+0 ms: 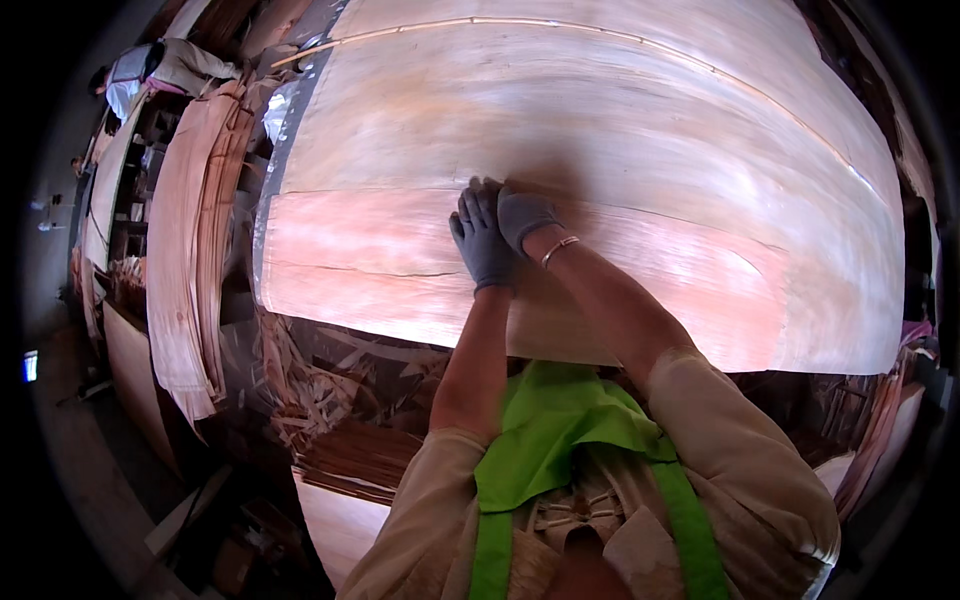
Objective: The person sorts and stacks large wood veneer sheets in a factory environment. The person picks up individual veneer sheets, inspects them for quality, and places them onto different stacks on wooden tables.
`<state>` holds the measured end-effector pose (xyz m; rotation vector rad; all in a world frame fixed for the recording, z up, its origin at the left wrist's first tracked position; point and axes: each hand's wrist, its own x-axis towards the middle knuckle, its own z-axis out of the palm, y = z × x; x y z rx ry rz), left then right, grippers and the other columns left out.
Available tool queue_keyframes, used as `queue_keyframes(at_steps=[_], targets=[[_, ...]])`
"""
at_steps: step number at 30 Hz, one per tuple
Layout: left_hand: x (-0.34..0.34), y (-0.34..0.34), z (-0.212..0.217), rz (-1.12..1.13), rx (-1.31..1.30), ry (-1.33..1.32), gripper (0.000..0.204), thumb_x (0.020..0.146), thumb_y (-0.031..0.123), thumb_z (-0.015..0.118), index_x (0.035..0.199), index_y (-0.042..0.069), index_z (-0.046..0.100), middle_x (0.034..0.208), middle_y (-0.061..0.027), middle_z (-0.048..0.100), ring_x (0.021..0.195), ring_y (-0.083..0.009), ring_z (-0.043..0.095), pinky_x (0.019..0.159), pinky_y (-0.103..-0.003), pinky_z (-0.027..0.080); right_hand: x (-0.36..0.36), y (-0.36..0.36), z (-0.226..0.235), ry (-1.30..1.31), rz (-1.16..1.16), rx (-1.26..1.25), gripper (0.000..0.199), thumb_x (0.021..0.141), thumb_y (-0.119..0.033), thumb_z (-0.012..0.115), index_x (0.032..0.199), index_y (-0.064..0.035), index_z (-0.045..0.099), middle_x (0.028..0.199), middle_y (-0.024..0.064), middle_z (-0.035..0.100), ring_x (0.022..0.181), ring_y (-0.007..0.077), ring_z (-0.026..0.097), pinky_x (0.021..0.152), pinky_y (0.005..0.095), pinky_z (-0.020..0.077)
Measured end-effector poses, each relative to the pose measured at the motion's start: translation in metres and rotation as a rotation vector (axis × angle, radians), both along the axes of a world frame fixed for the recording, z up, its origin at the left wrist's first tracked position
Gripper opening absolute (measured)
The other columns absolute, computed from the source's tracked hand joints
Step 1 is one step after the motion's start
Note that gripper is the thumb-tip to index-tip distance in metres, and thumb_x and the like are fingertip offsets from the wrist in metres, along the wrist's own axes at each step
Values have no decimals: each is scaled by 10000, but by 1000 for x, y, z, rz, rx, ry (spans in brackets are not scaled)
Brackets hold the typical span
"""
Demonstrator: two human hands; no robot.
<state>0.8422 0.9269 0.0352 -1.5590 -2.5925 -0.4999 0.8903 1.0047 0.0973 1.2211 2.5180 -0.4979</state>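
Observation:
A wide, pale wood veneer sheet (430, 110) covers the work surface in front of me. Along its near side lies a narrower pinkish veneer strip (360, 235), with a thin dark crack running along part of it. My left hand (485, 240), in a grey glove, rests flat near the strip's far edge, its fingers stretched out and pointing away from me. Right beside it, touching or overlapping it, my right hand (525, 215) presses down at the same seam, also gloved. The right hand's fingers are mostly hidden, so whether anything is under them does not show.
A thin bent bamboo stick (470, 20) lies across the sheet's far part. At left stands a stack of veneer sheets (190, 240); beyond it a person (165, 70) bends over. Torn veneer scraps (310, 390) fill the space below the near edge.

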Motion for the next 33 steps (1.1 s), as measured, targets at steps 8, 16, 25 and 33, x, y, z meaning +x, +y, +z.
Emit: queue_keyframes(at_steps=[8,16,25,33], targets=[[10,0,18,29,-102,-25,581,846,339,425,1350,73,310,1439,-112,239,1331,-282,208,1062,-512,103,64,-25,-10,-77,31,44,251,841,-184,430,1014,-62,566,900,140,652,845,291,638,672,453,493],[40,-7,33,-231,94,-44,480,865,214,415,1320,71,354,1395,-122,317,1297,-279,272,1070,-475,140,148,-46,19,119,179,115,199,834,-200,459,842,-85,621,759,113,652,707,290,648,550,438,495],[76,-11,7,-393,-8,74,403,831,173,446,1226,108,492,1312,-108,431,1267,-262,333,1061,-465,191,271,-19,-40,254,-83,-51,295,901,-300,397,1131,-272,579,1056,79,623,920,284,617,723,395,494],[86,-2,16,-353,-41,203,453,753,104,489,1203,136,520,1315,-67,445,1274,-280,319,1048,-527,167,467,33,-2,292,-30,-79,364,842,-368,560,748,-17,530,735,90,526,777,206,555,628,339,441]])
